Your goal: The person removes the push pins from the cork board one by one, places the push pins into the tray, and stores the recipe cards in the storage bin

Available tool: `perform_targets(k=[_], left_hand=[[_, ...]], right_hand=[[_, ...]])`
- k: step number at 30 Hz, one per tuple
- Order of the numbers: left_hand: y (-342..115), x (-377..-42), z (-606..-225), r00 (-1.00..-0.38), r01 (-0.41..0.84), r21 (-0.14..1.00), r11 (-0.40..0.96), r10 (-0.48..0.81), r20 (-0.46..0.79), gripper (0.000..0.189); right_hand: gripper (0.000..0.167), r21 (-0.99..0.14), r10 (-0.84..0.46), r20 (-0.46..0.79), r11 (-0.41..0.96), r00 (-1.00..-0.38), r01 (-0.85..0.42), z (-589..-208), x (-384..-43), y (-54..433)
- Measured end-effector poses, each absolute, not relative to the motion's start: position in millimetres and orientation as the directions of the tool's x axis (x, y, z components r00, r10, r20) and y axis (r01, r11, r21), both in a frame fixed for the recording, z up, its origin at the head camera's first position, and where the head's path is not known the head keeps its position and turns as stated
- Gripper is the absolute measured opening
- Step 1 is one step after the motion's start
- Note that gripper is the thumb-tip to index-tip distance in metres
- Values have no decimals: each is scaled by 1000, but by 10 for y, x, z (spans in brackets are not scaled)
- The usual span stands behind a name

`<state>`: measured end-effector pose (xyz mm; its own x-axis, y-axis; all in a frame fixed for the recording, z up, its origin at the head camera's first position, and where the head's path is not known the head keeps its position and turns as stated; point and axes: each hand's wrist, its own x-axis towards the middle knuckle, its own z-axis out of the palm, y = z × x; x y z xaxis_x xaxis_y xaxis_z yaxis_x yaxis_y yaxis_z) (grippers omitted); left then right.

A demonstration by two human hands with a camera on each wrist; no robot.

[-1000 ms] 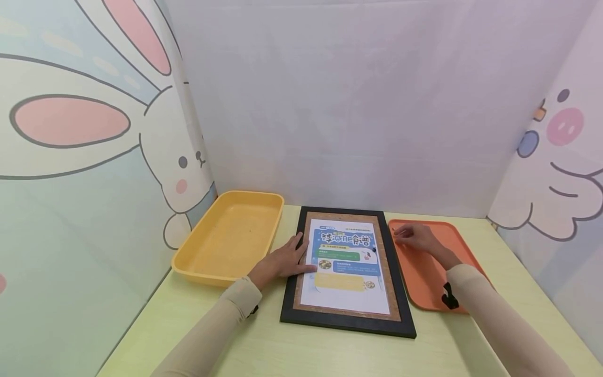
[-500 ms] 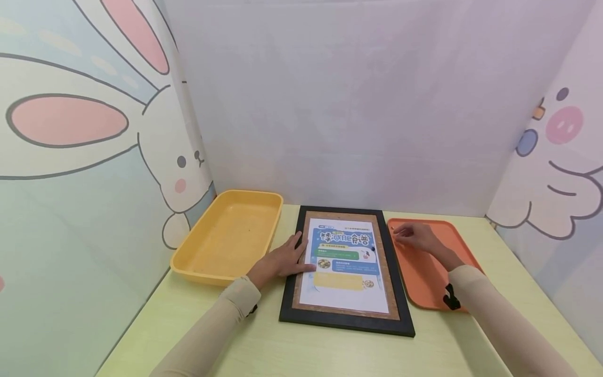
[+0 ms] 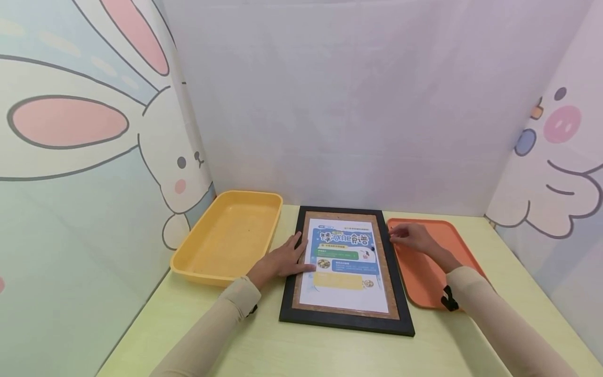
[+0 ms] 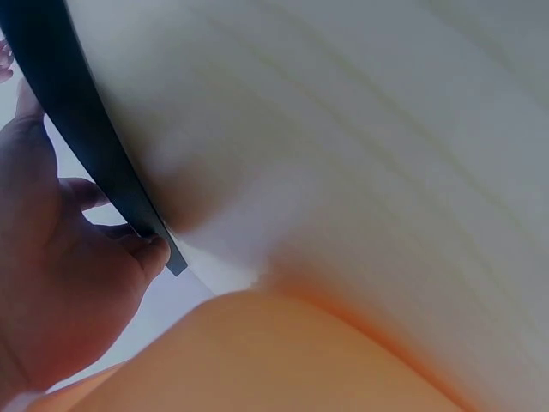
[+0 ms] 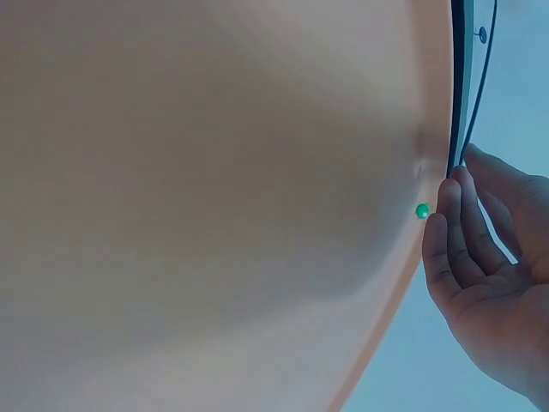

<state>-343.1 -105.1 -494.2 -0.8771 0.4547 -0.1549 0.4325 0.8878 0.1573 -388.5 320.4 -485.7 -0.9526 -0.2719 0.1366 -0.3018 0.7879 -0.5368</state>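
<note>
A black-framed cork board (image 3: pixel 348 323) lies on the table with a printed sheet (image 3: pixel 346 267) on it. My left hand (image 3: pixel 284 258) rests on the board's left side, fingers spread, the thumb reaching onto the sheet. In the left wrist view that hand (image 4: pixel 73 249) lies along the black frame edge. Over the board's right edge is my right hand (image 3: pixel 411 236), thumb and fingertips brought together; whether they pinch something is hidden. A dark push pin (image 5: pixel 482 35) stands on the board in the right wrist view. A green push pin (image 5: pixel 422 210) lies by the tray's edge, near the fingers (image 5: pixel 439 253).
To the right of the board lies an orange tray (image 3: pixel 438 288), under my right hand and forearm. A deeper yellow tray (image 3: pixel 226 241) stands at the left. A white wall (image 3: pixel 348 104) rises behind the table (image 3: pixel 282 351), with cartoon-printed panels at both sides.
My right hand has shifted slightly left, from over the orange tray to the board's right edge. My left hand has stayed in place.
</note>
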Motion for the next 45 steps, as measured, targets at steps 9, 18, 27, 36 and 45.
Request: perform_targets(k=[9, 18, 27, 36, 45], left_hand=[[-1057, -3416, -4944, -878, 433, 161, 887, 456, -145, 106], [-1038, -3392, -4939, -877, 429, 172, 887, 454, -159, 105], [-1028, -3405, -4943, -873, 442, 155, 884, 463, -154, 107], [-1028, -3403, -4951, -876, 429, 172, 887, 455, -159, 106], [-1043, -3407, -4930, -880, 427, 154, 891, 449, -157, 106]], right_hand=[[24, -522, -304, 140, 786, -942, -331, -4839, -3875, 3104], [22, -513, -299, 113, 799, -948, -313, -4830, -3854, 3006], [22, -519, -323, 124, 785, -938, -338, -4867, -3835, 2970], [25, -502, -381, 143, 767, -913, -399, -4863, -3801, 2951], [24, -500, -413, 129, 758, -901, -419, -4852, -3815, 2890]])
